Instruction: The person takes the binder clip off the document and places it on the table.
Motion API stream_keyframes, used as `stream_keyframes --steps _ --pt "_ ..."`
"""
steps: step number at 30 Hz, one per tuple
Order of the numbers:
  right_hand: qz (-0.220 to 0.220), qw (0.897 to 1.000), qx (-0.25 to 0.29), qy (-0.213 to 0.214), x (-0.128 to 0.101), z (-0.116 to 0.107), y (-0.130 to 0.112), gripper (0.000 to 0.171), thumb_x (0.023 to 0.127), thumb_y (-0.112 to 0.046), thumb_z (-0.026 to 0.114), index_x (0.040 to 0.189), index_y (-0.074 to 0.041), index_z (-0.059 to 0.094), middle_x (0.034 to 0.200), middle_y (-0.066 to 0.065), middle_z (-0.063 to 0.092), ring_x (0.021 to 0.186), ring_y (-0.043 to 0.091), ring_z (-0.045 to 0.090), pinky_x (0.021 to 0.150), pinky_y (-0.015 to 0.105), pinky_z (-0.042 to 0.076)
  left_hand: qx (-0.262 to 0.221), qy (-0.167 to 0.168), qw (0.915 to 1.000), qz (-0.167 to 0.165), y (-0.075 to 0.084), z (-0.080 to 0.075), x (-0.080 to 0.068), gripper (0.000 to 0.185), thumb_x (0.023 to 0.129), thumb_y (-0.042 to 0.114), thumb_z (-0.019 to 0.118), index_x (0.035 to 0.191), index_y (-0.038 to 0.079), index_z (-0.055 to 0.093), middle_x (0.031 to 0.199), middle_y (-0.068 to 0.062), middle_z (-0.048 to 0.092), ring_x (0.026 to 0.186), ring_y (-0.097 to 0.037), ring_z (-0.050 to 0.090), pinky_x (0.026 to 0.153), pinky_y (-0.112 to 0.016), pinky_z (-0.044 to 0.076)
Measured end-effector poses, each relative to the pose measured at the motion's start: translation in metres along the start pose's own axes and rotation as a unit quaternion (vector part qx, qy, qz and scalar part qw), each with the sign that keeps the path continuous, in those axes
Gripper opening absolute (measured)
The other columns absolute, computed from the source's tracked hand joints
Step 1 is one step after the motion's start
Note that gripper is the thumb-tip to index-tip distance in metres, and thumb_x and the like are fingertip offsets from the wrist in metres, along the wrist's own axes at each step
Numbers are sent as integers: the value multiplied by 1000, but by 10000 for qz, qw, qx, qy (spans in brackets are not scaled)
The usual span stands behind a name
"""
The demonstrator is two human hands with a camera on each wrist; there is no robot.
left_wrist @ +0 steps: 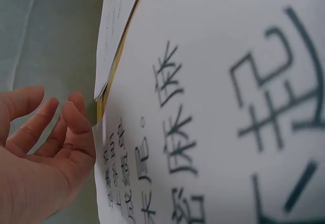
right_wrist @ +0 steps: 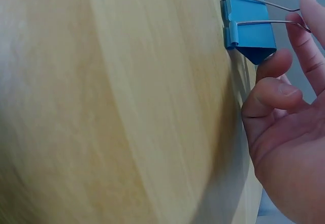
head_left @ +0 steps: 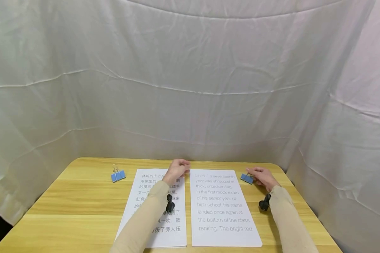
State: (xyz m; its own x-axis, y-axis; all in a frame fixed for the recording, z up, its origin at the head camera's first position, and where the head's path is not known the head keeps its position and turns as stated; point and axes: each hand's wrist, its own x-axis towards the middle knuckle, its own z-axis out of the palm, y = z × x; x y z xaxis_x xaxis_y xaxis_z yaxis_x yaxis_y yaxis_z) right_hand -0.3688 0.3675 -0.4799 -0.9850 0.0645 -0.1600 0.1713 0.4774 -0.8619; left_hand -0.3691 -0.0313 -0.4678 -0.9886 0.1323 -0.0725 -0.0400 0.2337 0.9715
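My right hand pinches a wire handle of a blue binder clip with its fingertips. In the right wrist view this clip is close to the wooden surface, its other fingers curled beneath it. Over the top right corner of a stack of paper printed in Chinese is my left hand, its fingers loosely bent. The left wrist view shows nothing held in this hand. Just right of it lies a second stack, printed in English.
Another blue binder clip stands at the back left of the wooden table, a wire handle pointing up. A pale cloth curtain hangs behind the table and along its sides. Only a narrow gap separates the two stacks.
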Motion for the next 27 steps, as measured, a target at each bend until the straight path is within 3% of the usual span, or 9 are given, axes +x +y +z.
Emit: stream_keyframes --steps 12,20,27 --pt "-197 9998 79 -31 6 -2 8 42 93 -43 65 106 -3 67 81 -1 56 73 16 49 62 26 43 -50 -22 9997 242 2 -4 -1 30 97 14 59 124 0 61 118 -24 64 104 -36 64 84 -44 54" --pt "-165 9998 91 29 2 -5 10 45 94 -44 64 107 -2 66 75 0 53 67 15 48 59 25 41 -73 -136 9996 234 0 -6 -1 28 96 14 61 121 3 64 119 -23 65 106 -36 64 77 -37 55" --pt "-53 9995 120 285 -1 -6 13 58 96 -48 58 129 -1 57 77 -1 55 61 14 46 58 26 42 -105 -199 9992 325 -3 -7 -6 30 96 15 61 124 2 62 119 -22 65 106 -37 64 84 -42 55"
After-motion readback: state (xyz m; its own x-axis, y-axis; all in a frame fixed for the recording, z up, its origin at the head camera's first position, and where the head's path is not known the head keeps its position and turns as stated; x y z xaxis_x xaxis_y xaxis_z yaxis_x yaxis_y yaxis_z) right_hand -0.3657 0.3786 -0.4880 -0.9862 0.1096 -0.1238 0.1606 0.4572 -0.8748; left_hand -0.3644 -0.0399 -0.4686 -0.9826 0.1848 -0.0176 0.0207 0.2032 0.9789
